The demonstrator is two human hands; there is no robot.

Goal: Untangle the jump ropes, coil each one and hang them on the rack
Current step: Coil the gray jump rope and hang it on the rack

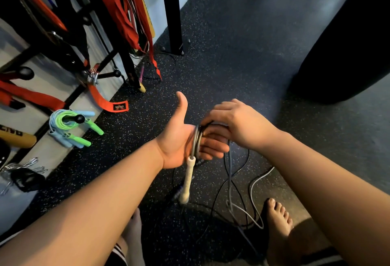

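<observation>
My left hand [179, 139] is held flat, palm up and thumb raised, with a grey jump rope [196, 141] wound in several loops around its fingers. The rope's white handle [186, 181] hangs down from the palm. My right hand [236, 124] lies over the left fingertips, pinching the rope at the coil. The loose rest of the grey rope [253, 183] trails to the floor, mixed with a thin black rope [219, 194]. A coiled blue and green rope pair [69, 126] hangs on a peg of the black rack [109, 73] at the left.
Red and black straps [118, 12] hang on the wall rack. A black post [172, 12] stands behind, a dark punching bag [346, 43] at the right. My bare feet [278, 221] stand among the ropes. Metal clips [27, 166] lie at the lower left.
</observation>
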